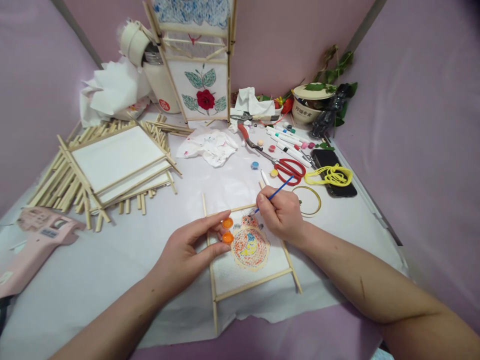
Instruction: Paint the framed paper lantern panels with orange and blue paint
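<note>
Between the thumb and fingers of my left hand (191,247) is a small open pot of orange paint (227,237), its round lid tipped up behind it. My right hand (280,212) grips a thin blue paintbrush (275,194), its tip down at the top of a dotted drawing (250,247). That drawing has a round orange-speckled body with a yellow and blue middle, and a smaller head above. It sits on a white sheet (225,280) framed with thin wooden sticks (255,284). My right hand covers part of the frame's upper right corner.
Red-handled scissors (290,171), pliers (243,132), markers (287,150), a yellow cord (332,175) and a phone (344,190) lie beyond my right hand. At left are a pink glue gun (41,250) and stacked framed sheets (118,155) on sticks. A tall stick-framed lantern (198,92) stands behind.
</note>
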`<state>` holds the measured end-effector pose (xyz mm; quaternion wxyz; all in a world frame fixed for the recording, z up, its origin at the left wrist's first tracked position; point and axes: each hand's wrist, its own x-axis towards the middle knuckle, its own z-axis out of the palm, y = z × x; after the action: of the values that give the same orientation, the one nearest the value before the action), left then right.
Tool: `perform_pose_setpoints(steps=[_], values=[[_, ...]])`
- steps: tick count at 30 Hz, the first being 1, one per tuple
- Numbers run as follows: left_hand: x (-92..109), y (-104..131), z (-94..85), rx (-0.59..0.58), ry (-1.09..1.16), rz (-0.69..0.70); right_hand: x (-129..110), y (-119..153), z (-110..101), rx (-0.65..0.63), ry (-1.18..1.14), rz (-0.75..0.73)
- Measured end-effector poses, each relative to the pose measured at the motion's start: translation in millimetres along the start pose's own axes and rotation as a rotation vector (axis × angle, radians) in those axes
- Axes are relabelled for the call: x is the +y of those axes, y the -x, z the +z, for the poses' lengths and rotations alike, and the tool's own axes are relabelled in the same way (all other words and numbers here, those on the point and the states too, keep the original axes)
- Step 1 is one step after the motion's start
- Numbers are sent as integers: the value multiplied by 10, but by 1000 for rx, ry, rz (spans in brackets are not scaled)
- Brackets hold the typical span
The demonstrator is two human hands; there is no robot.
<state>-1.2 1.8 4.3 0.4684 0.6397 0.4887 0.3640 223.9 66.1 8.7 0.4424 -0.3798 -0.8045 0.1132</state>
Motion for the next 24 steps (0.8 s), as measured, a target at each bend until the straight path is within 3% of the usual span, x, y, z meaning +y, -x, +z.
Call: perform_pose_setpoints(steps=[10, 15, 20, 24], values=[[9, -1, 2, 1, -10, -16, -16, -3, -16, -21, -22, 3], [4, -7, 6, 9, -9, -2, -16, 27, -29, 63, -159, 11], [26, -1, 5, 2, -10, 16, 1, 69, 10, 134, -461, -217], [45, -7, 2, 8, -17, 15, -27, 56, 13, 86, -511, -313]])
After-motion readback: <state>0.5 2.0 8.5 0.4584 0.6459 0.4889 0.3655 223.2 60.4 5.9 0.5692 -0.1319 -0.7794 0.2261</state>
